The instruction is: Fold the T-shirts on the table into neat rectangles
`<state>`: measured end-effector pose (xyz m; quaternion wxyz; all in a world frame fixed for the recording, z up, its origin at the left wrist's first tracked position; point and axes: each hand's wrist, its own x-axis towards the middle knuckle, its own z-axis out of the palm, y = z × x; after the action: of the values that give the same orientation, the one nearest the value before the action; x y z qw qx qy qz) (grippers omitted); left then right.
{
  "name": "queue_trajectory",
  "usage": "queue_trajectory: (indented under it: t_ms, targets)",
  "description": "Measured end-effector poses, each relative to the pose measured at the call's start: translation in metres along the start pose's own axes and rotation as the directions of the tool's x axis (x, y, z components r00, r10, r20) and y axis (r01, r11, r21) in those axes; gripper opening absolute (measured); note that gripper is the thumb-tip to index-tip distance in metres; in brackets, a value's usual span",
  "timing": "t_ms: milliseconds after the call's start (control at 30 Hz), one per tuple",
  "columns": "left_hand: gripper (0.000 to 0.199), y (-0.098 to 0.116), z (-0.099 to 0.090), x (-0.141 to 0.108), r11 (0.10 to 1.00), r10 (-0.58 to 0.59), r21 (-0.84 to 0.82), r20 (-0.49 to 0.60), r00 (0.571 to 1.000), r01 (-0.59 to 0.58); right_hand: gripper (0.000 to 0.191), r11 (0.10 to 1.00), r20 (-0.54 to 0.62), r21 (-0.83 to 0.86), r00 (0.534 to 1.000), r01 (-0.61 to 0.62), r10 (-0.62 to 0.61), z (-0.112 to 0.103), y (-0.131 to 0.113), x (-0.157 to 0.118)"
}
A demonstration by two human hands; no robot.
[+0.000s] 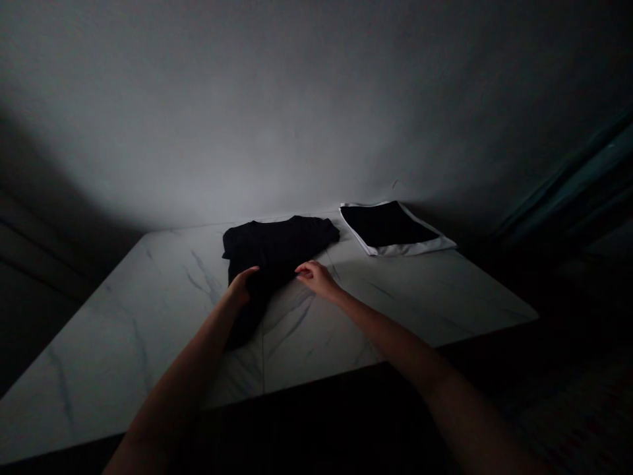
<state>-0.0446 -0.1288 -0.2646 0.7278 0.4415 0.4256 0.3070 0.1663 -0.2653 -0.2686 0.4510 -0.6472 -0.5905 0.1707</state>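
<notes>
A black garment (281, 241), by its outline a T-shirt, lies partly bunched on the marbled table (163, 297). Its lower part trails toward the table's front edge. My left hand (241, 285) is on the left side of the garment, thumb over the cloth and the other fingers hidden beneath or behind it. At the right edge of the same garment, my right hand (316, 277) pinches the cloth between thumb and fingers. The dim light hides most folds in the black fabric.
To the right at the back lies a flat folded stack (448, 243), white cloth with a black piece (390, 224) on top. A pale wall (277, 119) rises directly behind the table. Dark teal material (583, 165) hangs at the far right.
</notes>
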Motion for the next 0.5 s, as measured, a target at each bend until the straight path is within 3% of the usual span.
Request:
queue_trajectory:
  t_ms: [100, 200, 300, 400, 500]
  targets:
    - [0.019, -0.004, 0.003, -0.002, 0.995, -0.054, -0.086, -0.004, 0.999, 0.054, 0.023, 0.991, 0.015, -0.118, 0.998, 0.063, -0.062, 0.023, -0.018, -0.002]
    - [0.015, -0.007, 0.004, -0.004, 0.995, -0.003, -0.099, 0.009, 1.000, 0.004, 0.039, 0.961, -0.056, -0.276, 0.998, 0.007, -0.023, 0.048, -0.039, -0.006]
    - [0.015, -0.010, 0.002, -0.006, 0.993, 0.041, -0.115, 0.031, 0.999, -0.037, 0.035, 0.922, -0.097, -0.384, 0.995, -0.047, 0.010, 0.067, -0.053, -0.007]
    - [0.022, -0.014, 0.001, -0.010, 0.990, 0.089, -0.115, 0.029, 0.996, -0.085, 0.016, 0.913, -0.097, -0.400, 0.994, -0.078, 0.042, 0.071, -0.050, -0.002]
    - [0.041, -0.015, 0.003, -0.014, 0.987, 0.142, -0.075, 0.045, 0.989, -0.139, 0.017, 0.941, -0.142, -0.319, 0.987, -0.114, 0.072, 0.063, -0.035, 0.009]
